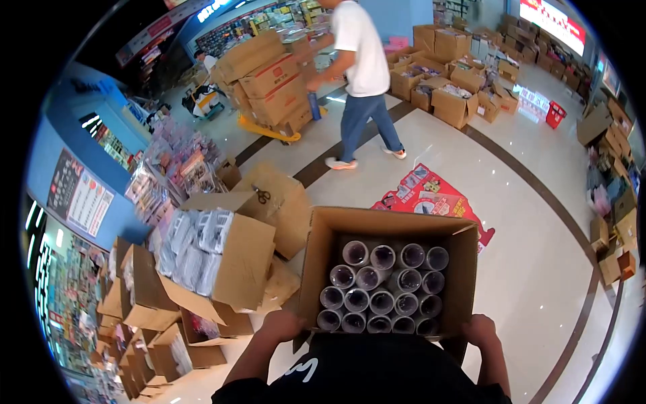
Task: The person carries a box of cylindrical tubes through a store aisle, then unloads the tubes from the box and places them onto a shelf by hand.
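Carton [460, 273] held just ahead of black shirt [383, 370]. Near left corner gripped by left hand [284, 326], near right corner by right hand [480, 330]; each grip closed on cardboard, fingertips hidden. Clear tubes [368, 277] stood in rows inside, gap visible along far wall. If carton is tilted, tubes could be toppled into gap. If grip is slackened, corner could be dropped. Left side could be knocked against neighbouring box [247, 259]; footing could be upset by red sheet [437, 195] beyond.
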The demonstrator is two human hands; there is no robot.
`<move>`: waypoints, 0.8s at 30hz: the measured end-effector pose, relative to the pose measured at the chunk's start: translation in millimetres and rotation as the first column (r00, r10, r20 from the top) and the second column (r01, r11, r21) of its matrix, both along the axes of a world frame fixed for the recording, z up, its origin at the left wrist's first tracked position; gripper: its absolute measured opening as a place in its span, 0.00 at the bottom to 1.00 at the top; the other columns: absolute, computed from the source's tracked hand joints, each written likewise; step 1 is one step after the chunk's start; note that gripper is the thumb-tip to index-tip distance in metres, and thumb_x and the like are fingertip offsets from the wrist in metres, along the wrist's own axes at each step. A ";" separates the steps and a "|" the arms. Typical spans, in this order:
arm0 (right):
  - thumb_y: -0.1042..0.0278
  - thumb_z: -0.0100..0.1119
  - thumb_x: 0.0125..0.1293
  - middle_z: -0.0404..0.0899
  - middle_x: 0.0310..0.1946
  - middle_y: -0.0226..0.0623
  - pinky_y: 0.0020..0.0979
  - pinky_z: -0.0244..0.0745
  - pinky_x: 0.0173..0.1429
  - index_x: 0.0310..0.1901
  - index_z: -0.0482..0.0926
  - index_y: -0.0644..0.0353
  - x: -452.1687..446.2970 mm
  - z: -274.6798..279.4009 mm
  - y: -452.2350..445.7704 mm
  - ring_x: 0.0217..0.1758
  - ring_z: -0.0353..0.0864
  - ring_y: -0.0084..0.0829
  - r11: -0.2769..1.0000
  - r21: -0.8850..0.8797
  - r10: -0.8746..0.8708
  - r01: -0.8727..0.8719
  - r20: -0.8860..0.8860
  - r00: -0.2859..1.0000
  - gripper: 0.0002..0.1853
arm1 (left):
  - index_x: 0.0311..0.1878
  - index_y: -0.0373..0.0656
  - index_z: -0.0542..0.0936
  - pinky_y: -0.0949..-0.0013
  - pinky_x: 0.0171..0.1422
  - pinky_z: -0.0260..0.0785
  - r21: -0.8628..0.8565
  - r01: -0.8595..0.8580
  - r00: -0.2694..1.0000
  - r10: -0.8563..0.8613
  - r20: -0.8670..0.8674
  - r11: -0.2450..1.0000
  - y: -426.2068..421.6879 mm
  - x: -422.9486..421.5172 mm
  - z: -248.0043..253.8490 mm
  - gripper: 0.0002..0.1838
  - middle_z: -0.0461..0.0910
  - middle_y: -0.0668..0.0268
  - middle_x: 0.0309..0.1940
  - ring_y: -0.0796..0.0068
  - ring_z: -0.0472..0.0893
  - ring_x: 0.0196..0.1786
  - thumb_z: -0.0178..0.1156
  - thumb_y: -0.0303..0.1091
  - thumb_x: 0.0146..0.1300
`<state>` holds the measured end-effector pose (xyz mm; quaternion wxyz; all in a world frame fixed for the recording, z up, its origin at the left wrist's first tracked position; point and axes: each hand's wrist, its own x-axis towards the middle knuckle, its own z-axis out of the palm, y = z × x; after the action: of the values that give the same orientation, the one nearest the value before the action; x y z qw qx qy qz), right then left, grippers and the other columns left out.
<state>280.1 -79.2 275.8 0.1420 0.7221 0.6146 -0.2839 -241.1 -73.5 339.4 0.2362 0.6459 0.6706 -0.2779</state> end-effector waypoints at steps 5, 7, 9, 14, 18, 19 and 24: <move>0.44 0.53 0.65 0.85 0.37 0.52 0.47 0.78 0.51 0.36 0.85 0.65 11.6 -2.5 39.8 0.44 0.84 0.50 0.992 0.005 -0.122 0.123 -0.027 0.992 0.26 | 0.37 0.40 0.87 0.49 0.51 0.74 0.023 0.076 0.997 -0.076 -0.009 0.997 84.2 13.5 15.8 0.29 0.86 0.50 0.37 0.48 0.84 0.44 0.46 0.56 0.71; 0.44 0.53 0.65 0.85 0.37 0.52 0.47 0.78 0.51 0.36 0.85 0.65 11.7 -5.4 62.0 0.44 0.84 0.50 0.992 0.050 -0.116 0.117 -0.018 0.993 0.27 | 0.37 0.40 0.87 0.50 0.51 0.74 -0.027 0.085 0.996 -0.086 -0.008 0.996 119.4 15.9 13.1 0.29 0.85 0.50 0.38 0.49 0.84 0.45 0.46 0.56 0.71; 0.44 0.53 0.66 0.85 0.36 0.52 0.47 0.77 0.51 0.35 0.85 0.66 -3.7 9.9 100.5 0.44 0.84 0.51 0.979 -0.012 -0.202 0.202 -0.012 0.979 0.27 | 0.37 0.40 0.87 0.49 0.52 0.74 -0.028 0.105 0.994 -0.105 0.003 0.994 150.0 11.4 1.8 0.29 0.85 0.50 0.38 0.49 0.84 0.45 0.46 0.56 0.71; 0.45 0.55 0.63 0.84 0.34 0.54 0.45 0.77 0.50 0.35 0.85 0.65 -10.2 14.3 205.5 0.42 0.84 0.52 0.964 -0.073 -0.256 0.255 -0.003 0.967 0.26 | 0.35 0.38 0.86 0.48 0.52 0.73 0.030 0.154 0.985 -0.156 0.074 0.988 265.9 -0.1 -19.8 0.32 0.84 0.48 0.36 0.45 0.83 0.43 0.45 0.58 0.71; 0.45 0.55 0.65 0.84 0.35 0.56 0.46 0.77 0.50 0.35 0.85 0.66 -25.3 35.1 285.2 0.44 0.83 0.54 0.983 0.020 -0.182 0.181 0.097 0.979 0.26 | 0.35 0.39 0.87 0.49 0.52 0.73 0.041 0.115 0.983 -0.120 0.139 0.993 370.3 -15.9 -23.1 0.30 0.85 0.49 0.36 0.47 0.83 0.44 0.46 0.57 0.70; 0.46 0.55 0.65 0.83 0.36 0.56 0.47 0.77 0.50 0.35 0.85 0.67 -30.3 45.8 306.5 0.44 0.83 0.54 0.981 0.025 -0.196 0.195 0.100 0.975 0.26 | 0.35 0.39 0.87 0.49 0.52 0.73 0.046 0.138 0.979 -0.143 0.144 0.989 394.6 -16.0 -20.5 0.30 0.85 0.49 0.36 0.47 0.83 0.44 0.47 0.57 0.70; 0.47 0.55 0.65 0.83 0.35 0.57 0.49 0.76 0.50 0.34 0.84 0.68 -43.7 88.6 400.3 0.43 0.83 0.55 0.963 0.045 -0.269 0.266 0.094 0.958 0.25 | 0.37 0.39 0.87 0.49 0.54 0.73 -0.011 0.161 0.978 -0.158 0.136 0.987 490.1 -17.8 -12.6 0.28 0.85 0.49 0.39 0.47 0.83 0.46 0.48 0.55 0.69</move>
<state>236.4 321.2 364.4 0.1211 0.8141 0.5079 -0.2542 -259.0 416.6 326.8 0.2649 0.7123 0.5962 -0.2588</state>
